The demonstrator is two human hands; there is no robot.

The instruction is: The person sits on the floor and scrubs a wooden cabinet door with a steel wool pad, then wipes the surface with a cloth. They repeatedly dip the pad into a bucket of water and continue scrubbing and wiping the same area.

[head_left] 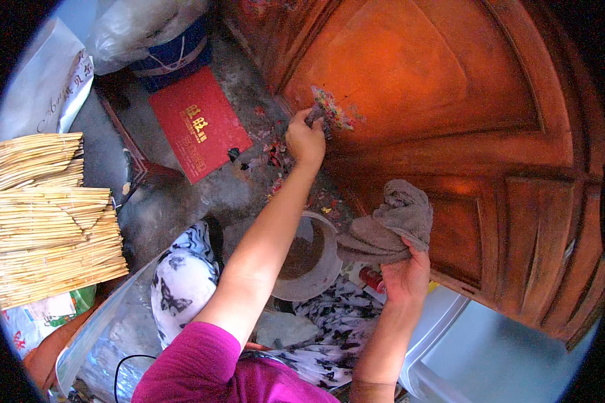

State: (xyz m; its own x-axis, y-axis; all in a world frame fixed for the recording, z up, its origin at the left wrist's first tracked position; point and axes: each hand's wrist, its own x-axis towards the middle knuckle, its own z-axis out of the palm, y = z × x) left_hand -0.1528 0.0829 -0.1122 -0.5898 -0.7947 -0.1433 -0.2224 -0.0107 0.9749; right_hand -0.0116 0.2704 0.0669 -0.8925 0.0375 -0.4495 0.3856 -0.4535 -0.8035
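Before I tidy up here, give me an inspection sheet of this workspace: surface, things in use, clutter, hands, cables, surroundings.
Surface: grey floor, strewn with small coloured scraps.
Things in use: multicoloured piece, its kind unclear; grey cloth; brown wooden panel; round basin with something brownish inside.
Clutter: flat red item on the floor, dark scraps at its edge.
Hands: left hand holds the multicoloured piece by the panel, contact unclear; right hand holds the cloth.
Cables: one thin black cord-like curve at lower left; whether a cable, cannot tell.
Surroundings: blue container; straw-coloured stalks at left.
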